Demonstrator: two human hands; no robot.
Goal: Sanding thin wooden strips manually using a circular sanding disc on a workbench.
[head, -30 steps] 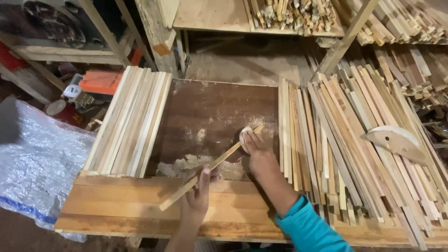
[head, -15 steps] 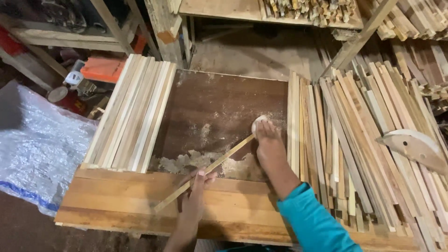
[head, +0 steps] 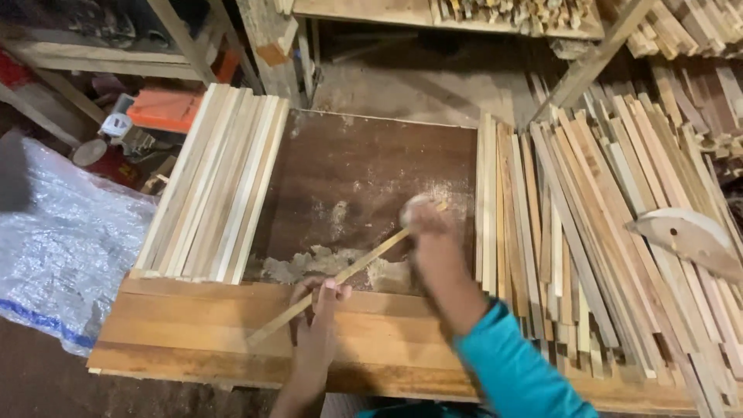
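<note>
Two hands (head: 317, 310) on thin stick (head: 344, 273)

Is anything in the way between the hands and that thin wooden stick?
Nothing visible is. The left hand grips the thin pale wooden stick near its lower end, and the right hand is pressed on its upper end, over the brown board. That hand is blurred, so its exact grip is unclear.
</note>
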